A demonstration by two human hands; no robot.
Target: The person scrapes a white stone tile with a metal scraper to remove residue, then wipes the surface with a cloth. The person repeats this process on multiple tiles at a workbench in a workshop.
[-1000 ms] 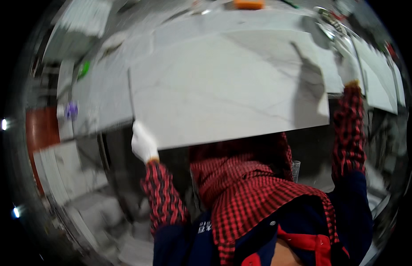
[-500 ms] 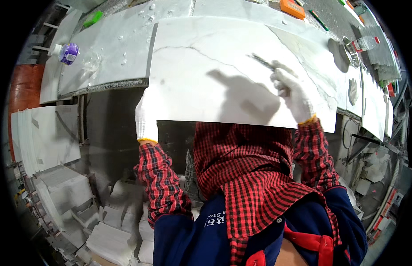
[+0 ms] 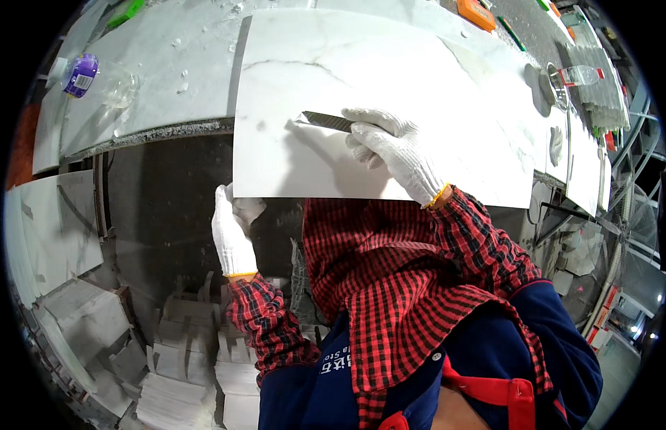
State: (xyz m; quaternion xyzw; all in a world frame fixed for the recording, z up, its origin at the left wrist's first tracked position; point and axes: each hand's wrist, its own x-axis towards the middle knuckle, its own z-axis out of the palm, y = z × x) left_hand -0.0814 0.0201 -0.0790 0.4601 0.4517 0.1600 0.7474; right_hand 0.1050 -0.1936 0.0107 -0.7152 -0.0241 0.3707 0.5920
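Head; right grip [image 3: 396, 152] clasps ridged bar [image 3: 327, 121] (jutting leftward); left grip [image 3: 233, 231] parted, empty, near slab [image 3: 412, 68]

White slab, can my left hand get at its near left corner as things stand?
Probably yes: your left hand is right by that corner of the white slab, and nothing visible stands between them. The right hand holds the dark flat tool farther right, out of the way.
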